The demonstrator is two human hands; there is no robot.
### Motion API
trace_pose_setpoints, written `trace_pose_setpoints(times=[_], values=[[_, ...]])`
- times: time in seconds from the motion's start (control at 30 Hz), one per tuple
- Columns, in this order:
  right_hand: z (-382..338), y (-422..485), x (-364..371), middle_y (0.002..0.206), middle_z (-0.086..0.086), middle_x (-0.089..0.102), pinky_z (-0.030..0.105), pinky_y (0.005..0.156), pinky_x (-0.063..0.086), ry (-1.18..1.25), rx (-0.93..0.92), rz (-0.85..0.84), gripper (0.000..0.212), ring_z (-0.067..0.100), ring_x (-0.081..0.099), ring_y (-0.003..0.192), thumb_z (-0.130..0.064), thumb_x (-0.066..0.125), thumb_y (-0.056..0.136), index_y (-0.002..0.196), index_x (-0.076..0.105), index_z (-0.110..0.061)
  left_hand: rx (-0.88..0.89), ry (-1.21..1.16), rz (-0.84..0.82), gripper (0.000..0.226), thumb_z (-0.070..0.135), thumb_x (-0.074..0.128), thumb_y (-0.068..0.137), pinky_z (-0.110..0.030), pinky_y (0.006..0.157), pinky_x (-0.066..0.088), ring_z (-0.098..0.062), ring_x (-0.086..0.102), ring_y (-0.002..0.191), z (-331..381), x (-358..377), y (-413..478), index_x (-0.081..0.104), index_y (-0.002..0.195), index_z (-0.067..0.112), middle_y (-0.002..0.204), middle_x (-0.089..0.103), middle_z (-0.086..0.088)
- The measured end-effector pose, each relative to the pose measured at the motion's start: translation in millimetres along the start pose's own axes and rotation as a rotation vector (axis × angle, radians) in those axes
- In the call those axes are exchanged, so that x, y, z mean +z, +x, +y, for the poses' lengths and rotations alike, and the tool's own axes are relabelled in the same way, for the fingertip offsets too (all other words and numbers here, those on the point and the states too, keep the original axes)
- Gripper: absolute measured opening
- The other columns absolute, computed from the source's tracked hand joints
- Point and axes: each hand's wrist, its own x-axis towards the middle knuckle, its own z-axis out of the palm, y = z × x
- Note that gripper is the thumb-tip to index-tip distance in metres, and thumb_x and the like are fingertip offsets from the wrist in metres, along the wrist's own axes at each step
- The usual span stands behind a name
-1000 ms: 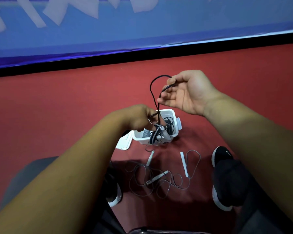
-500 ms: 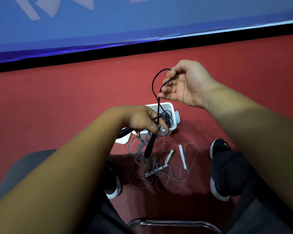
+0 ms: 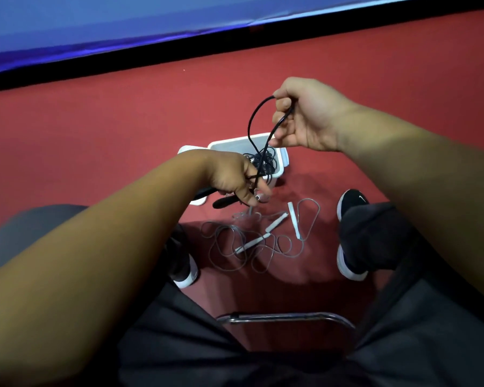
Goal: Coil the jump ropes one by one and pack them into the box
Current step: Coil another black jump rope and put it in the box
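The white box [image 3: 236, 141] stands open on the red floor [image 3: 95, 135], just beyond the person's feet. A tangle of black cord [image 3: 267, 163] lies inside it. A white lid [image 3: 185, 150] shows just beside the box on its left, partly hidden by the left forearm.

The right grip [image 3: 305, 115] is raised above the box's far right corner, its fingers curled round a loop of the black jump rope [image 3: 250, 121]. Two strands run down from it, across the front of the box, to the left grip [image 3: 232, 177]. The left grip is closed on those strands and on a black handle [image 3: 221, 203] that juts out below the fist. Whether the held rope joins the tangle in the box, I cannot tell.

Grey jump ropes [image 3: 224, 247] with white handles [image 3: 294, 222] sprawl loose on the floor between the two black shoes [image 3: 352, 199], near the box.
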Motion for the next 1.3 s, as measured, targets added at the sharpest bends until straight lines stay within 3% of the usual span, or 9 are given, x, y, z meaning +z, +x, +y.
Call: trace_pose_setpoints(times=[0.13, 0.3, 0.53, 0.63, 0.73, 0.83, 1.0, 1.1, 1.3], values=[[7, -4, -1, 0.064, 0.004, 0.042, 0.039, 0.066, 0.062, 0.1, 0.01, 0.066, 0.042, 0.02, 0.054, 0.05, -0.026, 0.05, 0.103, 0.063, 0.042, -0.022, -0.064, 0.178, -0.065, 0.053, 0.024, 0.097, 0.07, -0.034, 0.094, 0.055, -0.014, 0.072, 0.094, -3, 11, 5, 0.077, 0.118, 0.034, 0.091, 0.079, 0.015], [7, -8, -2, 0.059, 0.004, 0.047, 0.04, 0.067, 0.064, 0.153, 0.0, 0.089, 0.041, 0.019, 0.058, 0.05, -0.027, 0.051, 0.105, 0.065, 0.043, -0.021, -0.055, -0.008, 0.057, 0.019, 0.038, 0.089, 0.081, -0.025, 0.059, 0.042, -0.014, 0.053, 0.063, -10, 19, 8, 0.081, 0.098, 0.032, 0.079, 0.073, 0.001], [1, 0, -10, 0.074, 0.008, 0.064, 0.045, 0.075, 0.066, 0.238, -0.041, 0.191, 0.037, 0.025, 0.074, 0.072, -0.04, 0.051, 0.11, 0.09, 0.061, -0.011, -0.016, -0.213, 0.132, 0.03, 0.049, 0.082, 0.086, -0.022, 0.053, 0.037, -0.019, 0.039, 0.059, 6, 4, -10, 0.079, 0.101, 0.023, 0.066, 0.047, 0.0], [2, 5, -14, 0.076, 0.002, 0.069, 0.043, 0.079, 0.065, 0.107, -0.008, 0.214, 0.035, 0.024, 0.074, 0.075, -0.041, 0.048, 0.11, 0.097, 0.065, -0.013, 0.041, -0.403, 0.211, 0.031, 0.046, 0.081, 0.089, -0.026, 0.054, 0.035, -0.016, 0.037, 0.055, 11, -7, -11, 0.078, 0.095, 0.016, 0.06, 0.045, 0.006], [6, 11, -11, 0.085, 0.002, 0.07, 0.038, 0.074, 0.062, -0.081, 0.036, 0.219, 0.021, 0.023, 0.071, 0.081, -0.018, 0.045, 0.106, 0.106, 0.066, -0.013, 0.074, -0.567, 0.31, 0.02, 0.033, 0.081, 0.09, -0.028, 0.054, 0.032, -0.014, 0.037, 0.054, 19, -20, -13, 0.074, 0.088, 0.014, 0.062, 0.053, 0.004], [13, 15, -6, 0.107, 0.007, 0.071, 0.037, 0.076, 0.062, -0.341, 0.119, 0.201, 0.035, 0.023, 0.07, 0.085, -0.003, 0.038, 0.1, 0.12, 0.066, -0.01, 0.091, -0.745, 0.394, 0.024, 0.019, 0.085, 0.086, -0.028, 0.055, 0.033, -0.013, 0.041, 0.054, 25, -32, -11, 0.063, 0.074, 0.018, 0.058, 0.053, 0.003], [21, 16, 8, 0.108, 0.013, 0.077, 0.045, 0.103, 0.058, -0.53, 0.228, 0.013, 0.038, 0.029, 0.072, 0.095, 0.004, 0.042, 0.089, 0.114, 0.069, -0.005, 0.107, -0.928, 0.503, 0.018, 0.003, 0.083, 0.083, -0.023, 0.052, 0.042, -0.01, 0.054, 0.053, 32, -47, -6, 0.069, 0.085, 0.013, 0.068, 0.065, -0.001], [22, 18, 14, 0.093, 0.01, 0.073, 0.047, 0.108, 0.056, -0.518, 0.194, -0.039, 0.02, 0.025, 0.069, 0.09, -0.001, 0.054, 0.086, 0.095, 0.071, -0.007, 0.101, -0.988, 0.56, 0.017, 0.0, 0.083, 0.082, -0.023, 0.054, 0.045, -0.011, 0.057, 0.054, 36, -55, -3, 0.071, 0.085, 0.011, 0.071, 0.065, -0.003], [19, 25, 22, 0.096, 0.002, 0.079, 0.038, 0.088, 0.062, -0.402, 0.098, -0.086, 0.021, 0.021, 0.076, 0.087, -0.029, 0.07, 0.101, 0.116, 0.072, -0.014, 0.121, -1.119, 0.588, 0.015, 0.006, 0.082, 0.083, -0.026, 0.055, 0.044, -0.013, 0.048, 0.053, 41, -71, 4, 0.071, 0.077, 0.014, 0.065, 0.054, -0.001]])
